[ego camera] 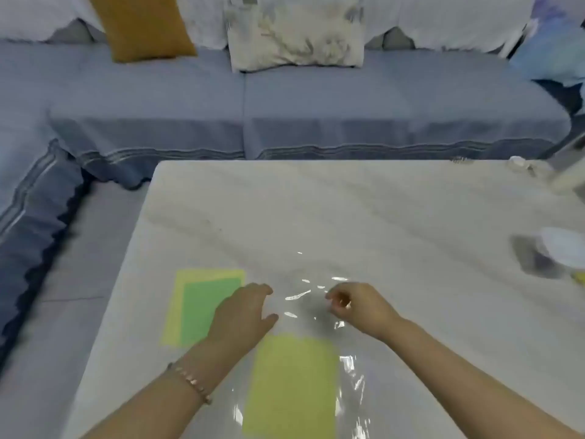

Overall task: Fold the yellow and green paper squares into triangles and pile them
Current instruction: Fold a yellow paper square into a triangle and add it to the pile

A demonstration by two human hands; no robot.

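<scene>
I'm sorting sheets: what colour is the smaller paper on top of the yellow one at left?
Green. The head view shows the smaller paper best.

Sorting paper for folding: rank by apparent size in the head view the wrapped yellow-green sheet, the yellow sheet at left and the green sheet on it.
1. wrapped yellow-green sheet, largest-looking but nearest the camera, so unsure.
2. yellow sheet.
3. green sheet, smaller: yellow shows past its top and left edges.

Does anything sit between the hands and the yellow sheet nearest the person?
Yes: a clear plastic sleeve covers that yellow sheet. The right hand seems to pinch its far end; the left hand is there too. The green square at left lies uncovered.
</scene>
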